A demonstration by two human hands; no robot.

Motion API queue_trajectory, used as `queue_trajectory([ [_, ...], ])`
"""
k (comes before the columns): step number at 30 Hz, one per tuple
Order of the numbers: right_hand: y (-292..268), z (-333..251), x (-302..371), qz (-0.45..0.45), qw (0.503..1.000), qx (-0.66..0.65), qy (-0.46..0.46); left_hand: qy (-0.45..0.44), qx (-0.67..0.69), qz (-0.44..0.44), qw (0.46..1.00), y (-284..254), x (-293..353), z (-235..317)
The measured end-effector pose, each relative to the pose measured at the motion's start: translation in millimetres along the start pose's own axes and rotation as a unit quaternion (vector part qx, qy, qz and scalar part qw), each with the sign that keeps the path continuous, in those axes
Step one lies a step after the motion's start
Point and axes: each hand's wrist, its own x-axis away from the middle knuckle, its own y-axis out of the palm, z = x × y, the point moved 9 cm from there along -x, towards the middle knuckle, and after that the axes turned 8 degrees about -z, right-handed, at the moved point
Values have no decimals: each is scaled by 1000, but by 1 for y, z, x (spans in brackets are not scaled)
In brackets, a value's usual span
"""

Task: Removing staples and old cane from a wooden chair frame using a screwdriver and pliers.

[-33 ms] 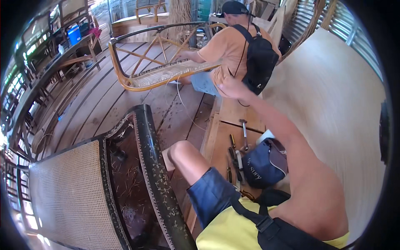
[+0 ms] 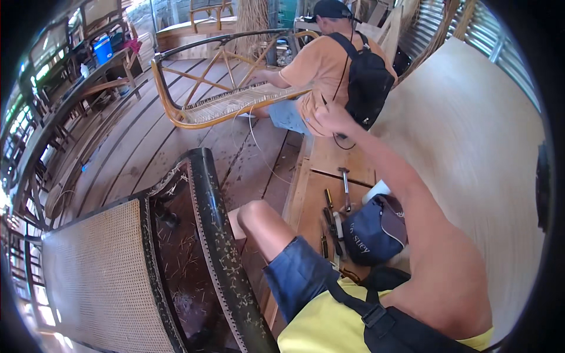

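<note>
My right arm stretches forward, and my right hand is raised behind a co-worker's back, its fingers closed. A thin dark pointed thing sticks up from the fingers; its kind is too small to tell. My left hand is out of sight. By my bare knee stands a dark chair frame with pale floral decoration and a row of small holes along its rail. An opening littered with straw-like scraps separates that rail from a woven cane panel.
Beside my thigh lie a hammer, a screwdriver, other hand tools and a navy cap. Ahead sits a co-worker wearing a black backpack, at a rattan bench. A large pale board leans at right.
My right hand has shifted slightly to the right. The chair frame, tools and cap stay where they were.
</note>
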Motion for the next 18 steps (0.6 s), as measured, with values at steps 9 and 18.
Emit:
queue_trajectory([
  [9, -95, 32, -67, 393, 877, 275, -22, -232, 26, 14, 972, 12, -53, -65],
  [18, -156, 67, -122, 291, 912, -288, 36, -215, -50, -8, 975, 31, -69, -30],
])
